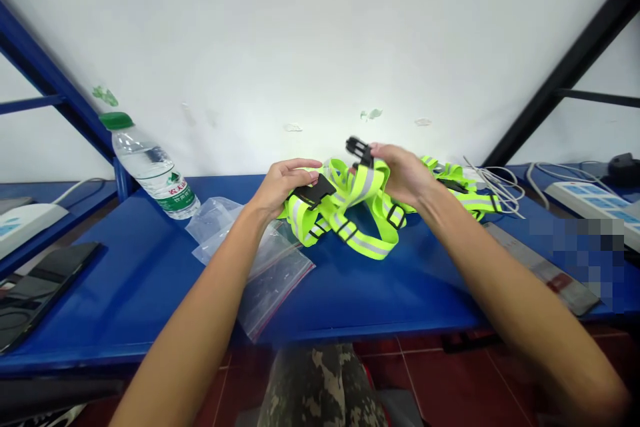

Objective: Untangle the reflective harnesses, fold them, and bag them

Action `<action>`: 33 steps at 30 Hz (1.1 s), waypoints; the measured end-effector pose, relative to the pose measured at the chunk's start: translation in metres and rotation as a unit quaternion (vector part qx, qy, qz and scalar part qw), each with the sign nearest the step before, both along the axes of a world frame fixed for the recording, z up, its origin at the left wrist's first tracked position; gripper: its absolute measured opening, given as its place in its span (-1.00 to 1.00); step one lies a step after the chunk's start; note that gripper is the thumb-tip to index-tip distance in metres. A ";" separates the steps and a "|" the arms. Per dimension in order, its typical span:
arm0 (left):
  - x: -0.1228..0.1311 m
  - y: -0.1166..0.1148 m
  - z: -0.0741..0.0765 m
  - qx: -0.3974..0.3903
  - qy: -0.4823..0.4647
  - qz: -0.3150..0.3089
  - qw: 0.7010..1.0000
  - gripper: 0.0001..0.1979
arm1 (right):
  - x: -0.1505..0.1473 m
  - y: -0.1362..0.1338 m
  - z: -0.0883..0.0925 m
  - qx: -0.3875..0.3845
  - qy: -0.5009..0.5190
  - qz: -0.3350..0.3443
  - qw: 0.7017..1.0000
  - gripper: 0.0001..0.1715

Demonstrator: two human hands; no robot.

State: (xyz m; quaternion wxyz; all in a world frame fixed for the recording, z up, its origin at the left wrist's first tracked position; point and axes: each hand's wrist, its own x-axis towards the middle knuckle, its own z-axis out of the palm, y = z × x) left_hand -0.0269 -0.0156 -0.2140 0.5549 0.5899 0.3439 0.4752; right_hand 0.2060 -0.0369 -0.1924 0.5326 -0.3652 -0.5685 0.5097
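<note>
Two hands work on one fluorescent yellow-green reflective harness [345,217] above a blue workbench [380,297], seen from the person's head. Clock directions are taken from the harness, with 12 o'clock toward the white wall [300,47]. The harness lies near the rear of the bench, a tangled loop of grey-striped webbing. Its long axis runs side to side, 9 to 3 o'clock, and its middle is raised between the hands. A second harness [463,197] lies just beside it at 3 o'clock. The left hand [283,187] is nearly closed on a flat black buckle [313,192], whose free end points toward 3 o'clock. The right hand [403,175] grips the webbing narrowly, and a black clip [359,151] projects from it toward 11 o'clock. Clear zip bags [265,273] lie at 8 o'clock, a water bottle [153,170] rests tilted at 9 o'clock with its green cap toward the wall, and a white power strip [590,203] sits at 3 o'clock.
</note>
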 end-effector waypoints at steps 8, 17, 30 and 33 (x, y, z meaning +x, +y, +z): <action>0.005 -0.001 -0.004 0.001 0.061 -0.022 0.998 -0.64 | -0.001 -0.004 -0.026 -0.106 -0.043 0.061 0.992 -0.67; 0.008 -0.003 -0.005 0.037 0.129 -0.044 0.990 -0.77 | -0.002 -0.008 -0.033 -0.113 -0.073 0.026 0.991 -0.69; 0.010 -0.004 -0.006 0.054 0.173 -0.007 0.983 -0.75 | 0.000 -0.006 -0.039 -0.124 -0.067 -0.007 0.990 -0.66; 0.009 -0.002 -0.008 0.052 0.169 -0.005 0.984 -0.76 | 0.003 -0.003 -0.042 -0.120 -0.061 0.011 0.991 -0.67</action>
